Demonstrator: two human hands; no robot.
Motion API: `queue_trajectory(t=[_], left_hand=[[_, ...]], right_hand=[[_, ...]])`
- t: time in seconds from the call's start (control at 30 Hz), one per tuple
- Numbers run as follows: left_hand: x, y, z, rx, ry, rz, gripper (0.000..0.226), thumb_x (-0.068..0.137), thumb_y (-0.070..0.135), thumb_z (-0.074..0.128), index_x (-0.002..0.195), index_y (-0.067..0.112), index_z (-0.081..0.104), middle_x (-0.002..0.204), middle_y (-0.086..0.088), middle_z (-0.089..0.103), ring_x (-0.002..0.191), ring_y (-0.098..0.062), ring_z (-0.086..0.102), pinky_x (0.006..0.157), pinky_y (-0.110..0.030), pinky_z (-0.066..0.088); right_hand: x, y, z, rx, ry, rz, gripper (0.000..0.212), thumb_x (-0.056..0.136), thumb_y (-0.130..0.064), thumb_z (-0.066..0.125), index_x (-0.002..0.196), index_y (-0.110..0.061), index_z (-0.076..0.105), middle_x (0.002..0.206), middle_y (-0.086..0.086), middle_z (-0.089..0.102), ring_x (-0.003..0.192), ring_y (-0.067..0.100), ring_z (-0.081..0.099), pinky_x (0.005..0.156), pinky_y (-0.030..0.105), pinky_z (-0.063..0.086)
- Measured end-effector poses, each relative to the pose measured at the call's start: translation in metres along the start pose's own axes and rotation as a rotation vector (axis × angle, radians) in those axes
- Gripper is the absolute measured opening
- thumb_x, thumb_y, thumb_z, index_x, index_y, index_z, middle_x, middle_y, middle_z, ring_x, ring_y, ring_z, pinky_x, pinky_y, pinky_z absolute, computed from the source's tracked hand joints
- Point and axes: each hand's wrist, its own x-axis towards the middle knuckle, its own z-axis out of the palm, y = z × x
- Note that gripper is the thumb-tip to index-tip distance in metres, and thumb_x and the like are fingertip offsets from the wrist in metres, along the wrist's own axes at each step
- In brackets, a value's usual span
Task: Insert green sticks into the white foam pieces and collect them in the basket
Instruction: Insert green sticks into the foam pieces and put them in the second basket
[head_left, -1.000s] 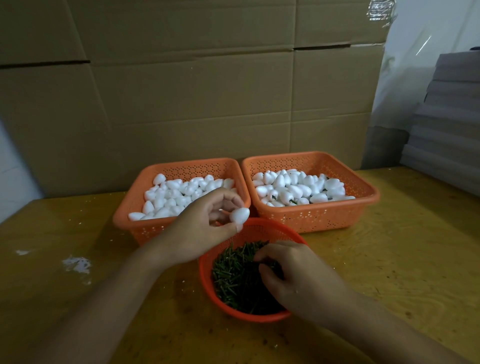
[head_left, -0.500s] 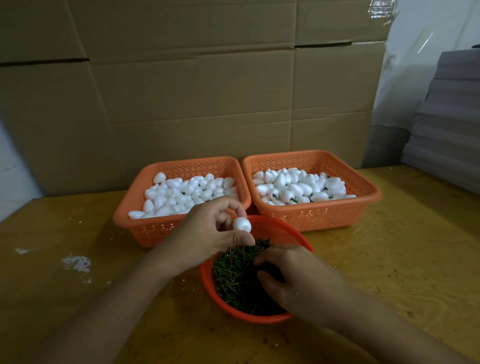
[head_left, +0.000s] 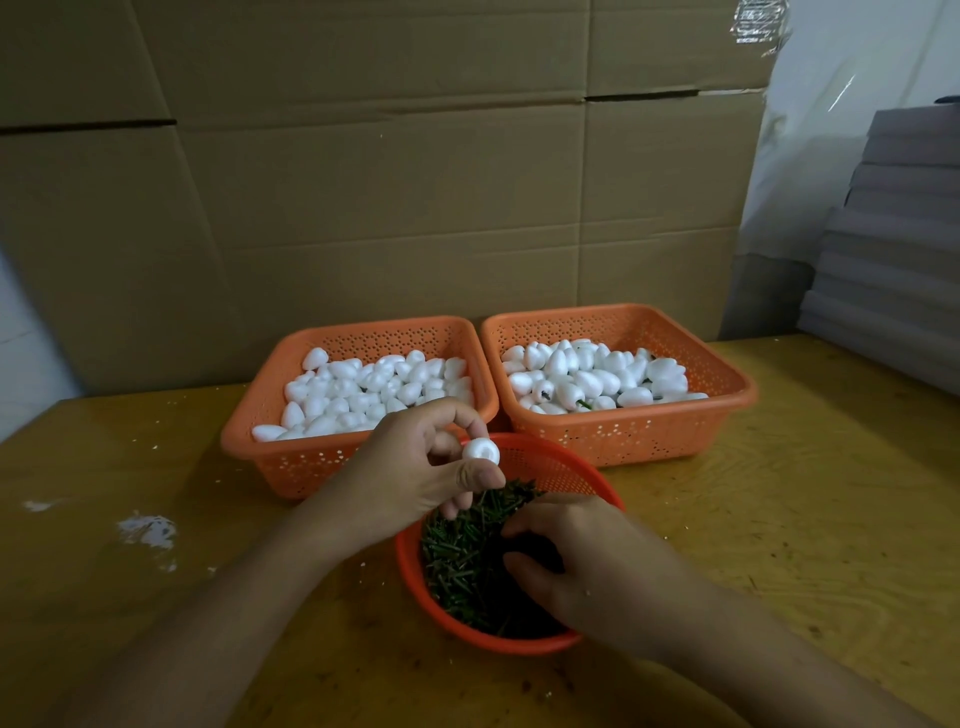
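While the left hand (head_left: 410, 467) pinches one white foam piece (head_left: 481, 451) between thumb and fingertips just above the round bowl (head_left: 410, 566), the right hand (head_left: 587, 561) is curled down into the green sticks (head_left: 457, 551) in it. Can't tell if it's got one. Both square baskets (head_left: 623, 436) behind hold more foam.

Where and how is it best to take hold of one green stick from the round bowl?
Probably pinch one green stick lying on top of the pile, at its free end, from above: the sticks are thin, loosely heaped, and the round bowl is open only upward.
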Motion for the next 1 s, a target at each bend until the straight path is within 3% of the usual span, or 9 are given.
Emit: queue_trajectory(t=[0.2,0.33,0.43,0.57,0.7,0.87,1.0], left_hand=[[0.001,-0.004,-0.002,0.056,-0.020,-0.014,0.045,0.065,0.075,0.076,0.086,0.038,0.063,0.068,-0.004,0.070,0.060,-0.013,0.066,0.060,-0.022,0.053],[0.003,-0.010,-0.002,0.143,-0.031,-0.024,0.045,0.068,0.072,0.076,0.093,0.038,0.062,0.076,-0.005,0.072,0.066,-0.015,0.068,0.069,-0.031,0.057],[0.003,-0.012,-0.002,0.199,-0.041,-0.014,0.046,0.072,0.071,0.075,0.101,0.038,0.063,0.085,-0.002,0.073,0.077,-0.015,0.071,0.080,-0.042,0.058],[0.001,-0.013,-0.001,0.254,-0.035,0.020,0.043,0.075,0.070,0.072,0.108,0.044,0.064,0.102,0.008,0.072,0.096,-0.011,0.069,0.087,-0.044,0.059],[0.000,-0.012,-0.003,0.273,-0.020,0.048,0.038,0.080,0.062,0.071,0.115,0.050,0.065,0.109,0.014,0.070,0.103,-0.013,0.067,0.090,-0.043,0.058],[0.002,-0.015,-0.004,0.331,0.048,0.055,0.040,0.078,0.067,0.068,0.114,0.052,0.066,0.104,0.008,0.066,0.098,-0.010,0.064,0.087,-0.039,0.057],[0.003,-0.015,-0.004,0.341,0.053,0.067,0.047,0.071,0.080,0.065,0.105,0.047,0.068,0.072,0.015,0.052,0.066,-0.001,0.051,0.061,-0.020,0.045]], right_hand=[[-0.001,0.000,-0.001,-0.015,-0.002,0.008,0.036,0.093,-0.044,0.051,0.126,-0.033,0.060,0.121,-0.016,0.060,0.108,0.008,0.057,0.083,0.024,0.047],[0.002,-0.004,-0.001,-0.038,-0.030,0.015,0.033,0.093,-0.040,0.053,0.123,-0.030,0.062,0.118,-0.012,0.063,0.106,0.013,0.059,0.083,0.030,0.051],[0.005,-0.004,-0.002,-0.040,-0.051,0.024,0.032,0.093,-0.035,0.055,0.123,-0.030,0.063,0.117,-0.009,0.062,0.103,0.015,0.060,0.083,0.031,0.053],[0.005,-0.002,-0.003,-0.016,-0.058,0.049,0.029,0.093,-0.031,0.058,0.121,-0.029,0.065,0.113,-0.007,0.058,0.102,0.015,0.060,0.085,0.034,0.053],[0.006,-0.001,-0.002,0.034,-0.045,0.066,0.027,0.094,-0.019,0.058,0.116,-0.028,0.070,0.113,-0.008,0.059,0.101,0.012,0.060,0.086,0.030,0.054],[0.005,-0.003,-0.001,0.070,-0.001,0.072,0.022,0.094,-0.014,0.056,0.102,-0.028,0.071,0.106,-0.009,0.060,0.098,0.010,0.059,0.085,0.030,0.052],[0.005,-0.006,-0.002,0.073,0.010,0.076,0.020,0.096,-0.017,0.054,0.105,-0.030,0.067,0.108,-0.009,0.059,0.098,0.012,0.059,0.085,0.033,0.051]])
